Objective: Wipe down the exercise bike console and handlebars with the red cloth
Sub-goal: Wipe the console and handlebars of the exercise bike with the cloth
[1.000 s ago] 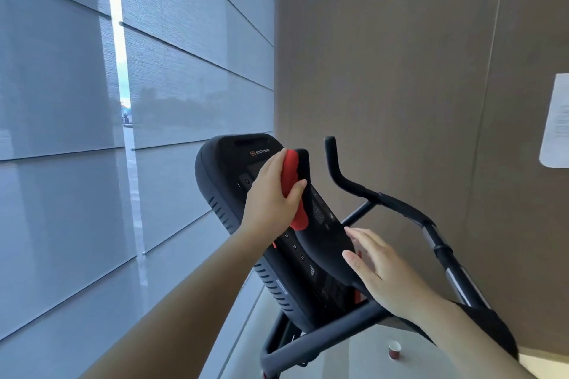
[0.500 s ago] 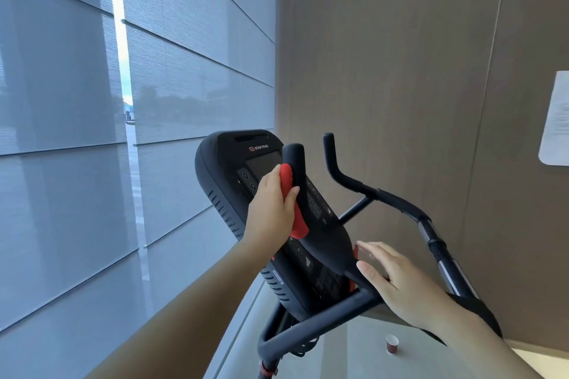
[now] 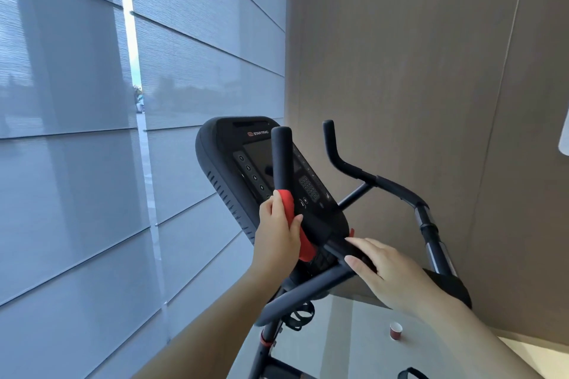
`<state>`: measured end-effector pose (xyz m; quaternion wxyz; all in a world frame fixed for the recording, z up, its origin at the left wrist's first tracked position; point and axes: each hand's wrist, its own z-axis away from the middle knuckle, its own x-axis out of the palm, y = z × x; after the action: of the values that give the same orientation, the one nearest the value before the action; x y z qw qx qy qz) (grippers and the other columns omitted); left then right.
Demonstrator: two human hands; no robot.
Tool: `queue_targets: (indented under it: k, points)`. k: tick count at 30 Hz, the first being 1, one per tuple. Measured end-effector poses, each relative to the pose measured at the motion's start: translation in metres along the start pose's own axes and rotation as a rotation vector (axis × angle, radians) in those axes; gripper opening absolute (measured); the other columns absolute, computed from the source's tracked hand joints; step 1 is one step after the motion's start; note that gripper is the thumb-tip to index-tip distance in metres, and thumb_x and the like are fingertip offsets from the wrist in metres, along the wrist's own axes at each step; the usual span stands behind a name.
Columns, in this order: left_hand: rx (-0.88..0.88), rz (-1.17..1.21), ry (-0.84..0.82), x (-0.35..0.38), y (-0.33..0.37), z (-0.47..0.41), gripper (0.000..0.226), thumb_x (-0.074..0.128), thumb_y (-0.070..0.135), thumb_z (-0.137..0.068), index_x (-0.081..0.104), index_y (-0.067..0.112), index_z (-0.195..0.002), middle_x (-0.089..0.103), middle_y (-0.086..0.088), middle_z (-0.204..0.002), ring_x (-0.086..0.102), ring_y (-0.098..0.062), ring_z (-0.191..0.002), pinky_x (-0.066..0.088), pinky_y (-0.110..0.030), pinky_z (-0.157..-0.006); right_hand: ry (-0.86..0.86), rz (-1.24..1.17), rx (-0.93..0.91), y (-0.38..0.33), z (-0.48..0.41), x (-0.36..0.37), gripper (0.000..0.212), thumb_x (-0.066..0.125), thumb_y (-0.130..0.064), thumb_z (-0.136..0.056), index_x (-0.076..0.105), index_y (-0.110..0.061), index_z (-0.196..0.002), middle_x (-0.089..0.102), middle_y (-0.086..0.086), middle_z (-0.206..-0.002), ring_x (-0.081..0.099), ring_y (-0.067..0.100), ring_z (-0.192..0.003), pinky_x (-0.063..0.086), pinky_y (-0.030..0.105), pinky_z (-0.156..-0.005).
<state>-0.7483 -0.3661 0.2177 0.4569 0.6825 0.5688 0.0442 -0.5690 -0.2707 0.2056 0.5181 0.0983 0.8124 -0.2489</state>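
The black exercise bike console (image 3: 224,157) tilts up at centre, with a dark screen and keypads. In front of it rises the upright left handlebar horn (image 3: 281,160). My left hand (image 3: 277,234) grips the red cloth (image 3: 292,215), wrapped around the lower part of that horn. My right hand (image 3: 388,271) rests with straight fingers on the black bar just below the console. The right handlebar horn (image 3: 338,160) curves away to the right and is free.
Window blinds (image 3: 92,163) fill the left side and a beige wall (image 3: 415,71) stands behind the bike. A small red paper cup (image 3: 396,331) sits on the floor at lower right. A paper sheet hangs at the right edge.
My left hand has slid the red cloth down the left horn from its tip to its base. My right hand stays on the bar.
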Motion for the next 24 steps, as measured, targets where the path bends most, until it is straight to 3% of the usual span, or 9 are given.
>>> queue_targets:
  k: [3, 5, 8, 10, 14, 19, 24]
  points:
    - [0.030, -0.017, -0.029, 0.001, 0.004, 0.018, 0.054, 0.046, 0.022, -0.096, 0.023, 0.012, -0.145, 0.029, -0.004, -0.145, 0.042, -0.019, -0.123, 0.031, -0.016, -0.091, 0.015, -0.036, -0.012, 0.009, 0.011, -0.001, 0.067, 0.013, -0.069, -0.083, 0.030, -0.037, -0.139, 0.040, -0.019, -0.140, 0.039, 0.001, -0.126, 0.036, 0.022, -0.101]
    - [0.153, -0.080, 0.005, -0.008, 0.009, 0.021, 0.052, 0.046, 0.018, -0.096, 0.027, 0.010, -0.144, 0.032, -0.004, -0.144, 0.040, -0.018, -0.125, 0.028, -0.014, -0.093, 0.023, -0.054, 0.004, 0.016, 0.020, -0.004, 0.063, 0.017, -0.064, -0.086, 0.026, -0.036, -0.141, 0.036, -0.021, -0.141, 0.034, 0.001, -0.130, 0.031, 0.019, -0.102]
    - [0.329, -0.180, 0.122, -0.017, 0.018, 0.005, 0.049, 0.048, 0.012, -0.095, 0.033, 0.005, -0.141, 0.035, -0.007, -0.144, 0.037, -0.021, -0.130, 0.031, -0.025, -0.106, 0.066, -0.048, 0.065, 0.028, 0.032, -0.007, 0.060, 0.019, -0.058, -0.089, 0.025, -0.032, -0.143, 0.034, -0.019, -0.143, 0.029, 0.001, -0.133, 0.024, 0.017, -0.102]
    - [0.353, -0.234, 0.107, -0.013, 0.024, -0.008, 0.049, 0.049, 0.013, -0.095, 0.035, 0.005, -0.141, 0.036, -0.008, -0.145, 0.037, -0.022, -0.130, 0.033, -0.032, -0.109, 0.084, -0.053, 0.085, 0.034, 0.037, -0.007, 0.061, 0.017, -0.058, -0.089, 0.029, -0.030, -0.142, 0.037, -0.018, -0.142, 0.029, 0.000, -0.132, 0.022, 0.014, -0.100]
    - [0.415, -0.365, -0.088, 0.012, 0.026, -0.004, 0.039, 0.047, 0.022, -0.096, 0.047, 0.010, -0.134, 0.051, -0.005, -0.135, 0.048, -0.026, -0.121, 0.040, -0.035, -0.099, 0.117, -0.064, 0.066, 0.038, 0.038, -0.002, 0.077, 0.004, -0.070, -0.082, 0.033, -0.030, -0.141, 0.039, -0.021, -0.138, 0.031, -0.004, -0.128, 0.023, 0.014, -0.101]
    - [0.453, -0.325, -0.191, 0.000, 0.025, 0.001, 0.039, 0.044, 0.026, -0.098, 0.045, 0.019, -0.136, 0.049, 0.004, -0.136, 0.047, -0.018, -0.121, 0.038, -0.027, -0.098, 0.125, -0.073, 0.079, 0.036, 0.039, -0.003, 0.063, 0.015, -0.057, -0.088, 0.035, -0.027, -0.139, 0.042, -0.015, -0.140, 0.034, 0.002, -0.130, 0.025, 0.015, -0.100]
    - [0.341, -0.181, -0.132, -0.024, 0.019, -0.003, 0.034, 0.047, 0.025, -0.096, 0.051, 0.020, -0.130, 0.054, 0.004, -0.126, 0.052, -0.016, -0.113, 0.038, -0.024, -0.095, 0.118, -0.118, 0.032, 0.025, 0.025, -0.009, 0.058, 0.019, -0.054, -0.090, 0.037, -0.028, -0.138, 0.041, -0.016, -0.139, 0.031, -0.003, -0.128, 0.025, 0.015, -0.100]
